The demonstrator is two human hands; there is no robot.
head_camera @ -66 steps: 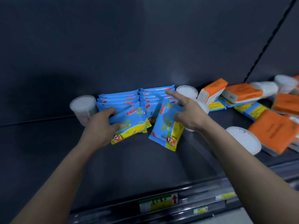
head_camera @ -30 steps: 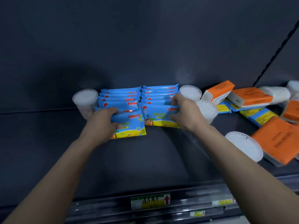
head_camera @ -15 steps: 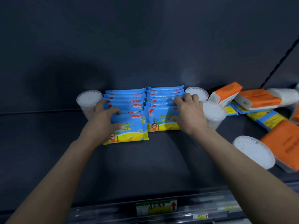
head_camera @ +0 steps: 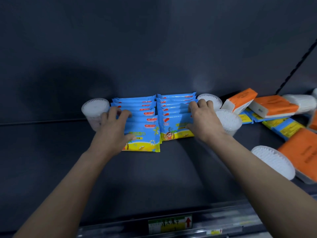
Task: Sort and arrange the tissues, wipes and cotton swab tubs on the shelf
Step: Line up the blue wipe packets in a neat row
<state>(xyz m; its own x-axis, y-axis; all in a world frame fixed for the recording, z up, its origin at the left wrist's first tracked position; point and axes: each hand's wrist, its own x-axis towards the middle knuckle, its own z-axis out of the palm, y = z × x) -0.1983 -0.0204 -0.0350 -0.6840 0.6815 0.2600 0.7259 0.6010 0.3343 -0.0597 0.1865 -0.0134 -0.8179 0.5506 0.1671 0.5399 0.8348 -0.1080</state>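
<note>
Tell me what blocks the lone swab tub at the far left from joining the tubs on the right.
The two rows of blue wipes packs stand between the left swab tub and the right tubs, with both hands on them: left hand, right hand. The bare shelf in front offers a path around.

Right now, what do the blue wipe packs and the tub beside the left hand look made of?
Blue wipe packs: thin glossy plastic film, judging by sheen and crimped edges. Tub by the left hand: apparently clear rigid plastic, since white swab tips show through.

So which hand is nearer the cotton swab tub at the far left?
Left. The left hand touches that tub; the right hand rests on the other wipes row.
</note>
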